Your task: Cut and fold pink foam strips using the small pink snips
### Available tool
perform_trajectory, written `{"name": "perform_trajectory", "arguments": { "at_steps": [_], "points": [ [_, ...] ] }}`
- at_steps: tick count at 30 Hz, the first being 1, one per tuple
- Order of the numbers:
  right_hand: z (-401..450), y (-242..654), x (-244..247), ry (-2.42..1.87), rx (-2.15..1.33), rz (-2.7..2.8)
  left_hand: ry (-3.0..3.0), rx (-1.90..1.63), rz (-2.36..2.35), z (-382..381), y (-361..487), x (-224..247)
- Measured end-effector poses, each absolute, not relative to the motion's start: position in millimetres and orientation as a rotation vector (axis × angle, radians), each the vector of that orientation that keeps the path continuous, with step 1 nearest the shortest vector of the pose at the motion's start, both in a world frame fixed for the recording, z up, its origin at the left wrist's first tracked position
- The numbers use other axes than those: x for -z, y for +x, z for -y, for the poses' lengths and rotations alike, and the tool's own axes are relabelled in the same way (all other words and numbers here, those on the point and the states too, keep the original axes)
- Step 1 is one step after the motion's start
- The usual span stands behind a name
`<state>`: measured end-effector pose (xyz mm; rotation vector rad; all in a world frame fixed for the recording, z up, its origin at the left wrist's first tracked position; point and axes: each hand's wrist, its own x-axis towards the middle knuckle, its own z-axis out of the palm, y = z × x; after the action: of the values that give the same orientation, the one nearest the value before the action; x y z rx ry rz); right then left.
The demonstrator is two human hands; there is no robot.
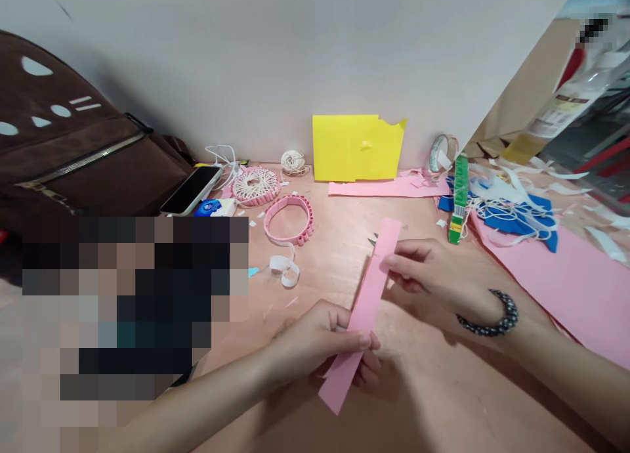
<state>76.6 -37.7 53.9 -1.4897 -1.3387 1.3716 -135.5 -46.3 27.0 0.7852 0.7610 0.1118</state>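
A long strip of pink paper (364,308) runs diagonally across the middle of the view, held up above the wooden tabletop (315,289). My left hand (319,345) grips its lower part between thumb and fingers, and the bottom end sticks out below. My right hand (428,272) pinches the strip's upper part from the right, with a dark beaded bracelet (487,313) on that wrist. A small metal tip (372,241), possibly of scissors, shows just behind the strip.
A brown backpack (83,131) and a phone (191,190) lie at the left. Pink and white paper rings (288,220), a yellow card (357,148), tape (440,153), and a green strip (459,197) stand behind my hands. Blue and pink sheets with white scraps lie to the right.
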Motion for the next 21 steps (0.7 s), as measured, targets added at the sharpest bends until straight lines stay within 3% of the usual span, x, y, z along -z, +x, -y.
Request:
{"name": "perform_trajectory", "arguments": {
  "at_steps": [7,12,21],
  "points": [
    [53.2,52.7,-57.4,-1.589,-1.331,1.386,0.944,-0.271,-0.799,41.3,-131.8,-38.7],
    [60.2,41.9,-49.7,-1.431,-1.42,1.22,1.035,-0.396,-0.82,46.5,-128.0,-40.1],
    [54.0,48.9,-50.5,-1.474,-1.499,1.086,0.968,-0.227,-0.873,45.1,-130.8,-34.5]
  ]
}}
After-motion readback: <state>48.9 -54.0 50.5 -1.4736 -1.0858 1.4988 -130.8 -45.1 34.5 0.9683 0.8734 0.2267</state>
